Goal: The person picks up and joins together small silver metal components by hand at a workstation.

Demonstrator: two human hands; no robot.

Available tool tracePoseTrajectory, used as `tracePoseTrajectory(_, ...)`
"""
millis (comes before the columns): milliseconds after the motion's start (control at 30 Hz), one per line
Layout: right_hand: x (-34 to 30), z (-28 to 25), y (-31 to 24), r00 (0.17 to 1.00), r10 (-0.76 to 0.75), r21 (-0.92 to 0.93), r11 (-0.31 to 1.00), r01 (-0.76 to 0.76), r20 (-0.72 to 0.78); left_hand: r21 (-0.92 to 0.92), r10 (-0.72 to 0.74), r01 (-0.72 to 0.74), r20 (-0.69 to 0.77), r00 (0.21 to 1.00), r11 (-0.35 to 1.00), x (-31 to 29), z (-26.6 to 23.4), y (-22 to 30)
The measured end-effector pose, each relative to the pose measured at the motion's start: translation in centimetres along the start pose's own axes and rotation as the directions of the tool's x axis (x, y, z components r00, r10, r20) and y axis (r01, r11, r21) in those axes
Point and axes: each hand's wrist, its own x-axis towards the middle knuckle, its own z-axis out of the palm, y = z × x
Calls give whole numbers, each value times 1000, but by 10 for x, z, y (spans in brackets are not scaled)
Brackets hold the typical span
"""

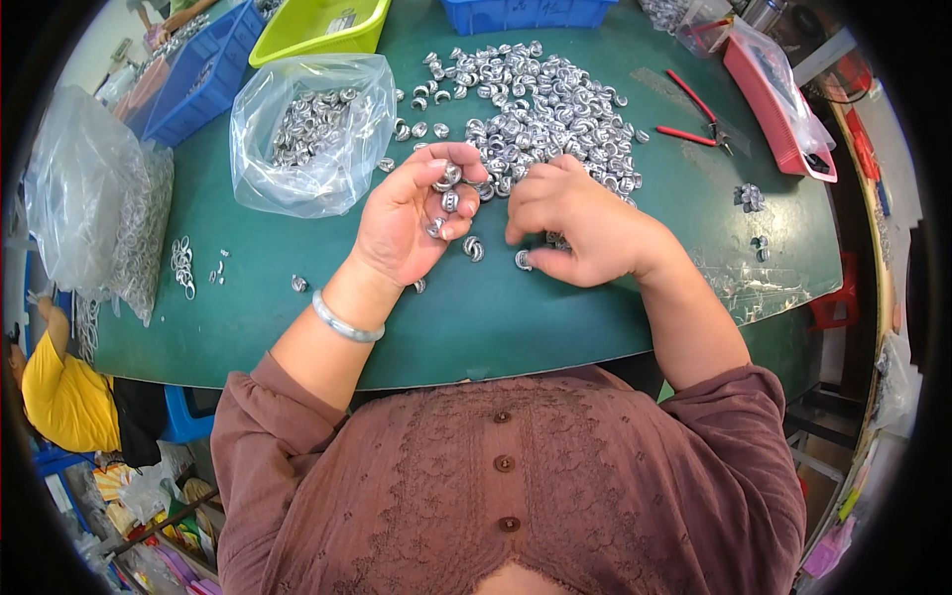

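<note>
My left hand, with a pale bangle on its wrist, is turned palm up and curled around several small silver rings. Over the near edge of a heap of similar silver rings, my right hand bends down with its thumb against a single ring. Its other fingertips are partly hidden, and more rings lie under the palm. One loose ring rests on the green table between my hands.
An open clear plastic bag of rings stands left of the heap. Beyond are a lime tray and a blue bin. Red-handled pliers and a pink basket lie to the right. A large bag stands far left; a yellow-sleeved person is below.
</note>
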Motion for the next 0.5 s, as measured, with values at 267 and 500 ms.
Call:
tracePoseTrajectory(267, 0, 8, 4, 1000, -2, -52, 999, 3, 18, 137, 8, -1, -54, 999, 991, -2, 3, -5)
tracePoseTrajectory(500, 8, 10, 7, 920, 41, 28, 999, -33, -390, 299, -36, 89, -177, 983, 950, -4, 13, -6)
